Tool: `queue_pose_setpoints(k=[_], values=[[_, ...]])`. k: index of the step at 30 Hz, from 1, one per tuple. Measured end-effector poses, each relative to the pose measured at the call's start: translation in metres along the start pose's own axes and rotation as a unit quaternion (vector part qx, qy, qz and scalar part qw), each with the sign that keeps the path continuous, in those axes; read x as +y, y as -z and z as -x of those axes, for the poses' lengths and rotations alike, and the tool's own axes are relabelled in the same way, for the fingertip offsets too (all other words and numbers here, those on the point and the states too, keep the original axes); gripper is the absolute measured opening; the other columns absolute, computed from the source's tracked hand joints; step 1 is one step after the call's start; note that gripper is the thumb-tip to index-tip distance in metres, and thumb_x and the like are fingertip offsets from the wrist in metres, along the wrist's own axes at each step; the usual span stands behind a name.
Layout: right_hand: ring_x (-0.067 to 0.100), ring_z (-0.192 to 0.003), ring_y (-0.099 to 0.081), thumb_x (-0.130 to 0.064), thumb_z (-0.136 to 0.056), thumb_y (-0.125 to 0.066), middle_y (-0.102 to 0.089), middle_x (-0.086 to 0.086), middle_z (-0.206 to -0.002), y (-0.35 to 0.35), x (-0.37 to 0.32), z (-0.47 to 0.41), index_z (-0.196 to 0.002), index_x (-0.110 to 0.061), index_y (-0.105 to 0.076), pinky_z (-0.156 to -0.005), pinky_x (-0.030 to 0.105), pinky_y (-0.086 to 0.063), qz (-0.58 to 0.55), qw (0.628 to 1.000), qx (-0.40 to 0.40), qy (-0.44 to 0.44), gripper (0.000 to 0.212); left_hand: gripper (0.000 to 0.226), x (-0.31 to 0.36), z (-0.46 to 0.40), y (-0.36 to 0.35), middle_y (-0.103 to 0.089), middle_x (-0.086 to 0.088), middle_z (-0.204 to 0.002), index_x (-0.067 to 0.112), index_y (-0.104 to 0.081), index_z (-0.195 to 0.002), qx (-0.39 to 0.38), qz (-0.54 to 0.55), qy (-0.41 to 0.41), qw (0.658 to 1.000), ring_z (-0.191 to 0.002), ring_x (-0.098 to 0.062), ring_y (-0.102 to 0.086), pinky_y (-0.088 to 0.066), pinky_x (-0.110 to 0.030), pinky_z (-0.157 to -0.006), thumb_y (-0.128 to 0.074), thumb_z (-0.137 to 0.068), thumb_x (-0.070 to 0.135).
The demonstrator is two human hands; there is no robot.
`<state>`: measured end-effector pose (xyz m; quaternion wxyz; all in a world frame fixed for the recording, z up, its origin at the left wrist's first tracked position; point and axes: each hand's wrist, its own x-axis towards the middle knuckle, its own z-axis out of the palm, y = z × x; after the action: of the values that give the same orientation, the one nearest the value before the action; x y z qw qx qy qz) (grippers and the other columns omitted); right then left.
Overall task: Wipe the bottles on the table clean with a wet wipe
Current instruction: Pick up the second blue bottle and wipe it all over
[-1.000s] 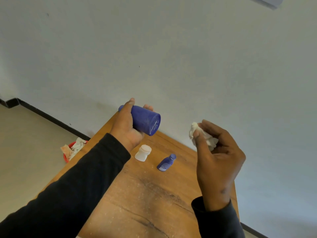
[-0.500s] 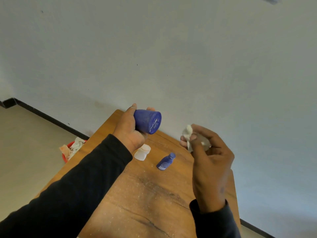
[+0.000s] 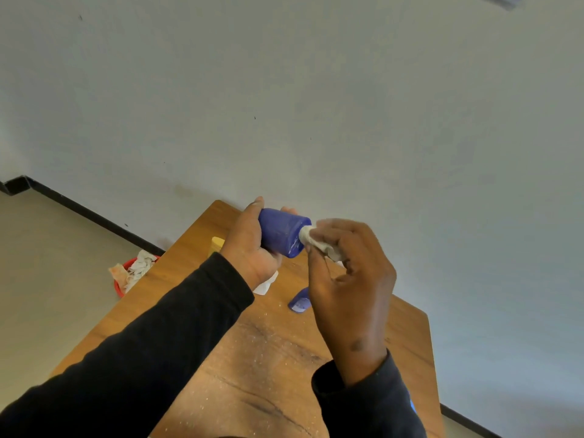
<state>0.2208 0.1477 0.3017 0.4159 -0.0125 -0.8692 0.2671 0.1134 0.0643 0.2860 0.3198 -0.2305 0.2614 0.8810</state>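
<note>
Wooden tabletop (image 3: 278,368) meets a grey wall; left hand (image 3: 252,248) grips a blue bottle (image 3: 281,232), right hand (image 3: 347,279) pinches a wet wipe (image 3: 311,238) against it; red bin (image 3: 124,273) holds crumpled wipes.

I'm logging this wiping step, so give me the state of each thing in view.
left hand: grips the large blue bottle
large blue bottle: held off the table, tilted
right hand: pinches the wet wipe
wet wipe: crumpled, against the bottle's end
small blue bottle: on the table, partly hidden

red bin (image 3: 121,284) on floor, crumpled wipes inside | grey wall (image 3: 316,90) behind
</note>
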Motion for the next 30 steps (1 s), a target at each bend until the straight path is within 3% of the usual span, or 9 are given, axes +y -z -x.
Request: queue_pose_setpoints(k=[2,7,9,12,17,21,25,27,30], values=[[0.012,-0.085,-0.062,0.007,-0.080,-0.075,-0.065,0.007,-0.096,-0.001,0.000,-0.002,-0.091,-0.003,-0.074,-0.073,0.016,-0.051,0.033,0.999,-0.008,0.028,0.016,0.032,-0.001,-0.002,0.001,-0.069,-0.010,-0.101,0.009,-0.059,-0.108,-0.001,-0.021,-0.016,1.000,-0.092,-0.028,-0.067,-0.053,-0.044,-0.093,-0.053,-0.104,0.040],[0.017,-0.079,-0.064,0.012,-0.073,-0.078,-0.066,0.004,-0.092,-0.003,-0.004,0.007,-0.090,-0.006,-0.074,-0.066,0.029,-0.056,0.062,0.994,-0.064,0.067,0.026,0.052,0.000,-0.007,0.002,-0.067,-0.008,-0.124,0.009,-0.046,-0.143,0.015,-0.057,-0.045,0.997,-0.104,-0.024,-0.065,-0.050,-0.043,-0.100,-0.043,-0.107,0.045],[0.019,-0.079,-0.065,0.013,-0.076,-0.076,-0.067,0.004,-0.090,-0.001,0.001,0.000,-0.088,-0.006,-0.075,-0.066,0.031,-0.055,0.056,0.996,-0.036,0.052,0.022,0.047,-0.004,-0.007,0.002,-0.067,-0.006,-0.120,0.007,-0.050,-0.133,0.023,-0.059,-0.045,0.997,-0.109,-0.027,-0.066,-0.050,-0.043,-0.103,-0.042,-0.107,0.045],[0.018,-0.079,-0.066,0.013,-0.077,-0.075,-0.069,0.003,-0.089,0.001,0.009,-0.010,-0.087,-0.006,-0.076,-0.066,0.033,-0.055,0.055,0.998,-0.012,0.036,0.022,0.035,-0.004,-0.007,0.001,-0.068,-0.008,-0.098,0.010,-0.054,-0.113,0.029,-0.060,-0.051,0.996,-0.090,-0.025,-0.068,-0.054,-0.044,-0.096,-0.046,-0.106,0.044],[0.008,-0.086,-0.063,0.011,-0.073,-0.081,-0.070,0.000,-0.092,-0.004,-0.005,0.010,-0.090,-0.010,-0.077,-0.077,0.018,-0.053,0.054,0.990,-0.108,0.076,0.028,0.029,0.010,-0.010,0.001,-0.065,-0.007,-0.090,0.016,-0.055,-0.090,0.044,-0.061,-0.079,0.994,-0.077,-0.018,-0.065,-0.054,-0.036,-0.070,-0.048,-0.106,0.038],[0.016,-0.081,-0.065,0.012,-0.075,-0.077,-0.070,0.001,-0.087,-0.004,0.000,0.002,-0.086,-0.008,-0.074,-0.071,0.030,-0.055,0.049,0.995,-0.062,0.056,0.023,0.036,0.002,-0.013,0.003,-0.066,-0.004,-0.092,0.015,-0.057,-0.093,0.037,-0.080,-0.079,0.993,-0.079,-0.018,-0.065,-0.053,-0.036,-0.077,-0.044,-0.106,0.046],[0.019,-0.079,-0.065,0.012,-0.077,-0.074,-0.069,0.003,-0.086,-0.003,0.004,-0.011,-0.085,-0.006,-0.074,-0.068,0.032,-0.054,0.052,0.998,-0.009,0.042,0.020,0.044,-0.002,-0.015,0.002,-0.067,-0.007,-0.096,0.008,-0.054,-0.121,0.043,-0.080,-0.068,0.994,-0.086,-0.024,-0.068,-0.056,-0.041,-0.078,-0.045,-0.105,0.048],[0.017,-0.080,-0.065,0.012,-0.075,-0.075,-0.070,0.003,-0.087,-0.006,0.000,-0.002,-0.086,-0.006,-0.074,-0.069,0.031,-0.055,0.049,0.996,-0.036,0.062,0.022,0.042,0.004,-0.016,0.003,-0.064,-0.007,-0.091,0.005,-0.056,-0.114,0.045,-0.070,-0.080,0.993,-0.077,-0.020,-0.067,-0.053,-0.041,-0.080,-0.044,-0.106,0.044],[0.008,-0.083,-0.062,0.014,-0.069,-0.079,-0.070,0.000,-0.088,-0.012,-0.009,0.016,-0.087,-0.008,-0.074,-0.069,0.024,-0.055,0.042,0.994,-0.073,0.074,0.029,0.028,0.010,-0.015,0.006,-0.063,-0.008,-0.087,0.018,-0.054,-0.088,0.047,-0.061,-0.101,0.992,-0.065,-0.015,-0.067,-0.052,-0.035,-0.066,-0.047,-0.107,0.038]])
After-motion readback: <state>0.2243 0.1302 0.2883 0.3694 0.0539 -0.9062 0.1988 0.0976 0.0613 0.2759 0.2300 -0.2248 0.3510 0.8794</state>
